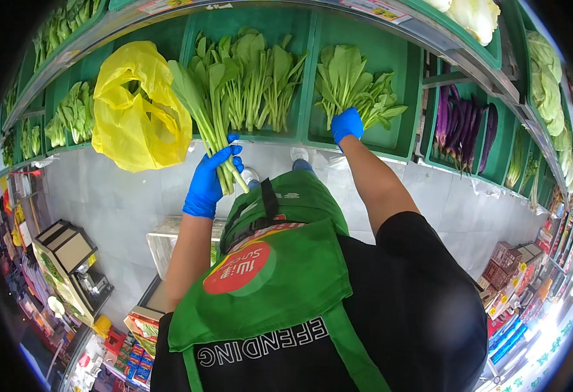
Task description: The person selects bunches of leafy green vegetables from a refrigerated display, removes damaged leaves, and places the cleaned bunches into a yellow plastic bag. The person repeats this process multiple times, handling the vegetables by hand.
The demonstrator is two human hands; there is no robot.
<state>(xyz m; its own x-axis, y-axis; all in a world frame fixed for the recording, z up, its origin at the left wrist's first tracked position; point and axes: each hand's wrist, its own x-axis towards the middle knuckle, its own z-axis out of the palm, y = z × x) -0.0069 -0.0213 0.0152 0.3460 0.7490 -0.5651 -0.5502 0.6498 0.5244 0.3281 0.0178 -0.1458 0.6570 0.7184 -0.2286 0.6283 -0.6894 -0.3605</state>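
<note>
My left hand (pixel 212 173), in a blue glove, is closed round the stems of a small bunch of leafy greens (pixel 208 111), whose leaves point up and away from me. Behind that bunch, more greens (pixel 254 78) stand in a row in a green bin. My right hand (pixel 348 125), also gloved in blue, reaches into the bin to the right. Its fingers are closed at the stem ends of a leafy bunch (pixel 342 75). Another bunch of smaller leaves (pixel 381 101) lies just beside that hand.
A yellow plastic bag (pixel 139 108) hangs over the bins' front edge at left. Purple eggplants (pixel 459 124) fill a bin at right. A metal shelf edge (pixel 338 10) runs above the bins. Wooden crates (pixel 169 242) and boxes stand on the grey floor behind me.
</note>
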